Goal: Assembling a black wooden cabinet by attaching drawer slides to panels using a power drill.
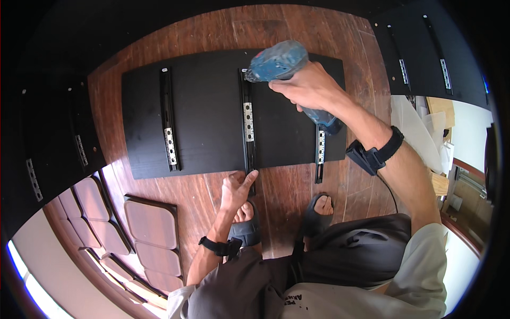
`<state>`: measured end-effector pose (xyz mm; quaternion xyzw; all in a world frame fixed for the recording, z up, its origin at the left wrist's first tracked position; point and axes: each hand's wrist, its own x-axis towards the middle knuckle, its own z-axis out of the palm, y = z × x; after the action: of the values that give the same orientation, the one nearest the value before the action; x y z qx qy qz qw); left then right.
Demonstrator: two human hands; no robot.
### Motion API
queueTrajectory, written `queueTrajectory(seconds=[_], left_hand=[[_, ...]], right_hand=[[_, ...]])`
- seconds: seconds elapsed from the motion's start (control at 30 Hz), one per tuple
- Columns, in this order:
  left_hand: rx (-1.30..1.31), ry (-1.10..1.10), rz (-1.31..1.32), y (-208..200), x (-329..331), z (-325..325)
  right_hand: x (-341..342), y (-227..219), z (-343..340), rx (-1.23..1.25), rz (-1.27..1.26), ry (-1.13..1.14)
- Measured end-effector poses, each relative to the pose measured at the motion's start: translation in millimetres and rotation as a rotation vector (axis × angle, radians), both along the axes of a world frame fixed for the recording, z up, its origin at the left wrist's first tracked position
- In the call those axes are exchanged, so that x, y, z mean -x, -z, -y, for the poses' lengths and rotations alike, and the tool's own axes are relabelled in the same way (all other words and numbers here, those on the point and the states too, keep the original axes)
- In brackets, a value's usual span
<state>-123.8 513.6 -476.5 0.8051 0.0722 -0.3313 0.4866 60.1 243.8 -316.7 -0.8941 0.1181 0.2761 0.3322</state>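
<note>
Closest to us, dark trousers [350,250] fill the foreground, and beyond them spreads the reddish wooden floor [281,183]. On it lies the big black panel [204,111], with three slide rails running across! Over its far side, the blue drill [279,61], nose by the middle rail's [248,122] far end; contact, can't tell. The right hand [313,87] is wrapped firmly round the drill's handle, and the left hand [236,189] pinches that rail's near end, thumb on top.
</note>
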Motion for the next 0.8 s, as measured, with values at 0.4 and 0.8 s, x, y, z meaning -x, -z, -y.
queueTrajectory(seconds=[0.4, 0.8], left_hand=[[0.032, 0.008, -0.098, 2, -5, -3], [0.042, -0.009, -0.082, 1, -4, -2]], right_hand=[[-12, -10, -22, 0.116, 0.046, -0.091], [-11, -18, -21, 0.153, 0.039, -0.083]])
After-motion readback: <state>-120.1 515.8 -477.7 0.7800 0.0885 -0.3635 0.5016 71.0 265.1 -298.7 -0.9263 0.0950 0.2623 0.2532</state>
